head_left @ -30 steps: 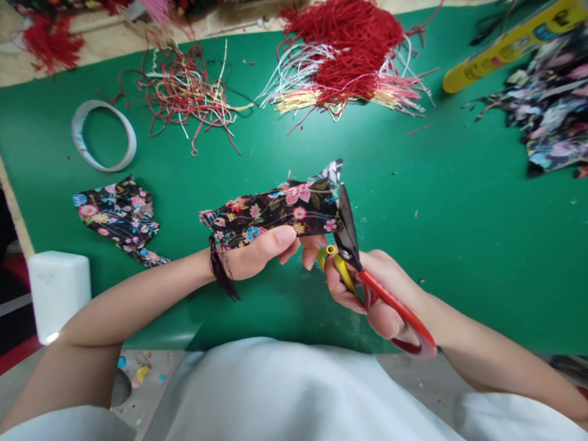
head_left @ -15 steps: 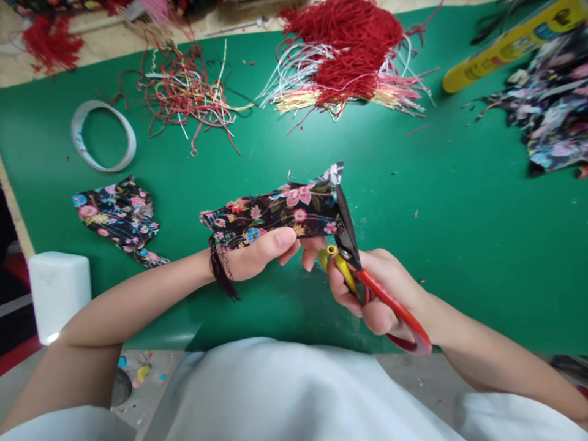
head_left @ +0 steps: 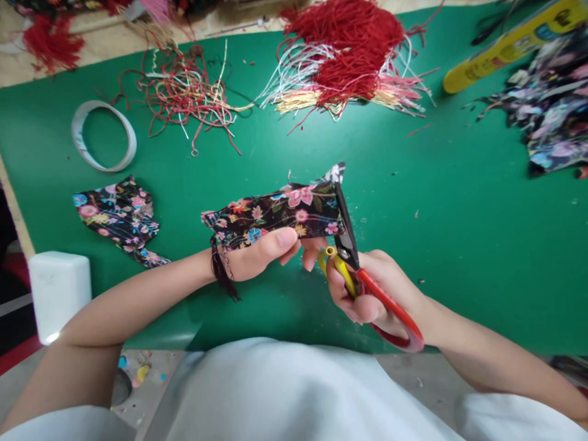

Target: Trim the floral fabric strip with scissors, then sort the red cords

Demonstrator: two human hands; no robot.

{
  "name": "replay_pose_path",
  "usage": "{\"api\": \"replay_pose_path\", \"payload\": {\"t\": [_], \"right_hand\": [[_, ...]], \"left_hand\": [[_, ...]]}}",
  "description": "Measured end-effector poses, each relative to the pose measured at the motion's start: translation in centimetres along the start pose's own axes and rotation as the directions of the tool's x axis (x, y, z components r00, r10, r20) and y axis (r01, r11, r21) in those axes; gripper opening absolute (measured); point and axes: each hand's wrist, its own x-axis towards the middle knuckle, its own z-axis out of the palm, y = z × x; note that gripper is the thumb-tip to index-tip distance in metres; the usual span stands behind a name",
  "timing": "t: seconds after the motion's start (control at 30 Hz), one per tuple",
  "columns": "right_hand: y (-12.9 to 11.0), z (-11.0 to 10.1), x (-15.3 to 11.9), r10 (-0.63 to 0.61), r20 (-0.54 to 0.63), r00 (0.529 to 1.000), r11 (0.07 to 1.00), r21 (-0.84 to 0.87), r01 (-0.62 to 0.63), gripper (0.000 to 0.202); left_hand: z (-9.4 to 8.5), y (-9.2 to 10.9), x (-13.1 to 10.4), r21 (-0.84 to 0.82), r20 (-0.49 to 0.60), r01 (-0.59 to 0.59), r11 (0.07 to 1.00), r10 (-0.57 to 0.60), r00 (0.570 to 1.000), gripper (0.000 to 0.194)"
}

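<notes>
The green table (head_left: 459, 233) carries everything. Above it, near its front edge, the left hand (head_left: 257, 254) pinches a floral fabric strip (head_left: 275, 215) between thumb and fingers. At the strip's right end, the right hand (head_left: 372, 288) is closed around the red-handled scissors (head_left: 356, 263), whose blades look nearly shut on the cloth, though the cut line is hard to see. The left fingertips sit just beside the blades; a slip could nick them or skew the cut.

Left hand (head_left: 257, 254) raised, thumb extended, fingers (head_left: 312, 251) curled, right hand (head_left: 372, 288) clenched in a grip
</notes>
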Motion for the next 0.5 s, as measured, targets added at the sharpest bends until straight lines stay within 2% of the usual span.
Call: {"api": "replay_pose_path", "payload": {"t": [0.2, 0.37, 0.5], "right_hand": [[0.04, 0.05, 0.05, -0.012, 0.007, 1.000, 1.000, 0.006, 0.012, 0.058], [0.10, 0.35, -0.18, 0.044, 0.033, 0.998, 0.995, 0.092, -0.047, 0.059], [-0.13, 0.78, -0.44, 0.120, -0.020, 0.993, 0.978, 0.177, -0.115, 0.059]], "left_hand": [[0.00, 0.01, 0.00, 0.020, 0.001, 0.008, 1.000, -0.008, 1.000, 0.060], [0.00, 0.23, 0.14, 0.003, 0.013, -0.016, 1.000, 0.016, 1.000, 0.057], [0.07, 0.43, 0.11, -0.024, -0.005, -0.026, 0.999, 0.026, 1.000, 0.047]]}}
